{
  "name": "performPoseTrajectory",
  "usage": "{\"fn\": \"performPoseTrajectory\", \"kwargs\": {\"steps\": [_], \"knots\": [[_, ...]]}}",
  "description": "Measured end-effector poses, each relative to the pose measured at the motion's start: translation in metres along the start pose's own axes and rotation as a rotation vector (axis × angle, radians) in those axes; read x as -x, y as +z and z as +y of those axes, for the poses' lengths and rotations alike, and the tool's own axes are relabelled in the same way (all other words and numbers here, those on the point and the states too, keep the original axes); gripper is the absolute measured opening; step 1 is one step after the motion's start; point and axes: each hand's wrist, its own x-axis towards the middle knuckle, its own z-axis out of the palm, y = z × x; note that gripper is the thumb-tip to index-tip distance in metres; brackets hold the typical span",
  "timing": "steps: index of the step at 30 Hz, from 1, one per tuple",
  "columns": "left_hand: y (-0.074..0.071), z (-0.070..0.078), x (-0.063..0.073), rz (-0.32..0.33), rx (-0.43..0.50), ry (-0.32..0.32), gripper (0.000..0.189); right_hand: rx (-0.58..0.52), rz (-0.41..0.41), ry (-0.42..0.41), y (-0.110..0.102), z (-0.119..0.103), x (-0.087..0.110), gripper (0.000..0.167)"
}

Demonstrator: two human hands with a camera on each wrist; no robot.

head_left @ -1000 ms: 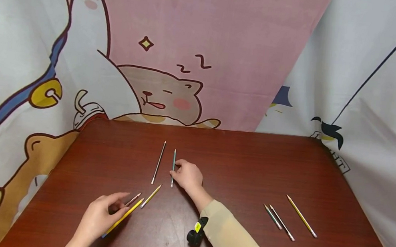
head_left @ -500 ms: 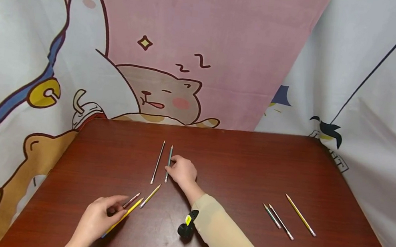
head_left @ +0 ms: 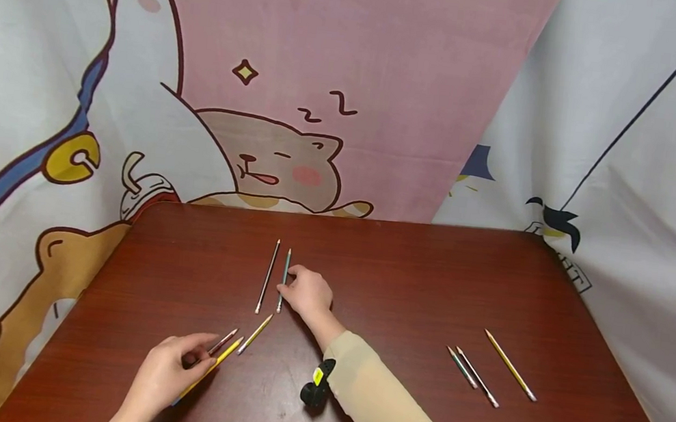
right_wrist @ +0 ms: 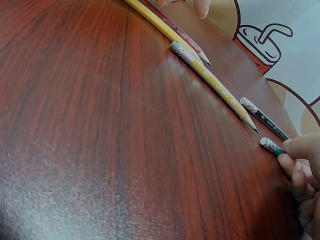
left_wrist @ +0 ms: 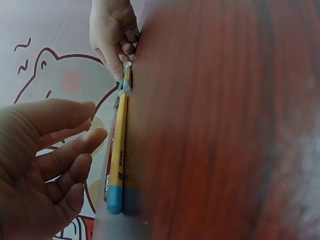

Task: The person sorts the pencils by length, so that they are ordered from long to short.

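Note:
Thumb and fingers of my right hand [head_left: 308, 294] pinch a teal-green pencil [head_left: 287, 259], which lies beside a black pencil [head_left: 268, 276] on the table. In the right wrist view, the green pencil's eraser end [right_wrist: 271, 145] sticks out by the fingertips. My left hand [head_left: 163, 370] hovers with loosely bent fingers beside a yellow pencil with a blue end [left_wrist: 118, 155]; the left wrist view shows a gap between fingertips and pencil. A dark red pencil [right_wrist: 175, 31] lies alongside that yellow one. Just beyond, a yellow pencil with a white eraser [head_left: 255, 334] points away.
On the right side of the brown table [head_left: 405, 280] lie a green pencil [head_left: 462, 368], a dark pencil [head_left: 478, 378] and a yellow pencil [head_left: 510, 365]. A printed cloth [head_left: 400, 94] hangs behind the table's far edge. A small black camera [head_left: 314, 393] sits on the right wrist.
My right hand has shifted slightly left with the green pencil, bringing it nearer and more parallel to the black one. The left hand stays almost in place.

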Motion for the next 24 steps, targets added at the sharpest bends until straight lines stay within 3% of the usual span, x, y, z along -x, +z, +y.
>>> {"fn": "performPoseTrajectory", "kwargs": {"steps": [8,19,24], "knots": [[-0.001,0.0,0.0,-0.006,0.0,0.01,0.04,0.007,0.015,-0.032,0.003,0.002,0.0,0.04],[-0.002,0.004,0.0,-0.034,-0.023,-0.036,0.038,-0.117,-0.013,-0.159,-0.01,0.02,0.017,0.037],[0.0,0.002,0.0,-0.028,-0.029,0.003,0.04,-0.183,-0.025,-0.201,-0.019,0.031,0.029,0.035]]}}
